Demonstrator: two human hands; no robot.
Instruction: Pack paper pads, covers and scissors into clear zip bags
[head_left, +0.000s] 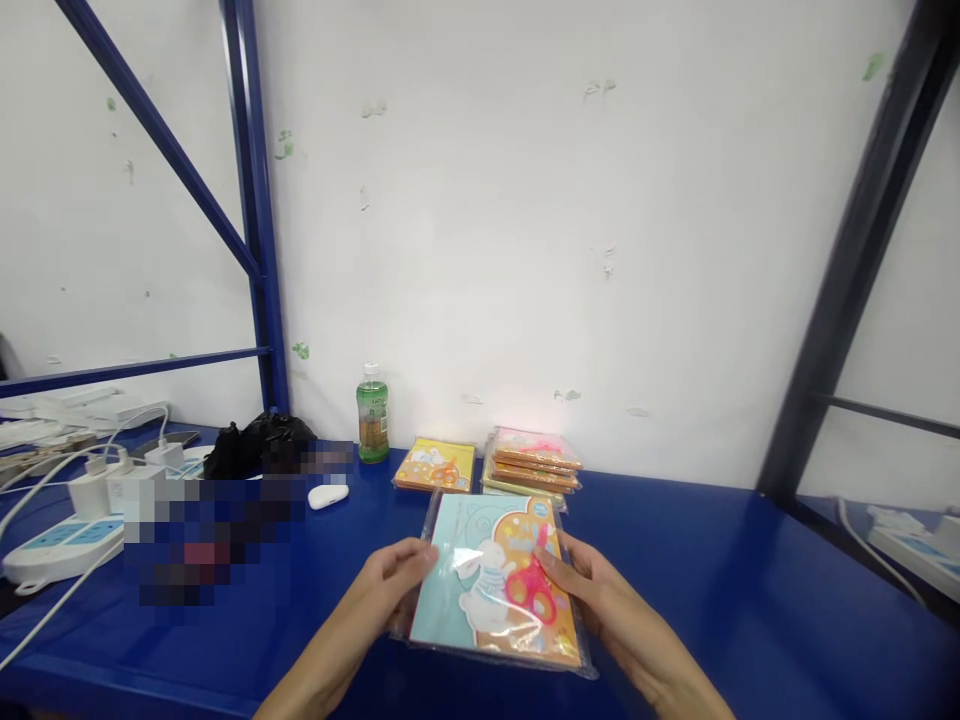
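A clear-wrapped craft packet with a white rabbit, a pale blue and orange cover and pink scissors inside is held up near the table's front. My left hand grips its left edge, thumb on top. On the right edge, my right hand is closed round the packet, its thumb resting over the wrapping by the scissors. Behind it lie a yellow packet with orange scissors and, to the right, a stack of similar wrapped packets.
On the blue table a green-labelled bottle stands by the wall, with a white case in front. Further left are a black plastic bag and power strips with cables. Blue metal posts rise at both sides.
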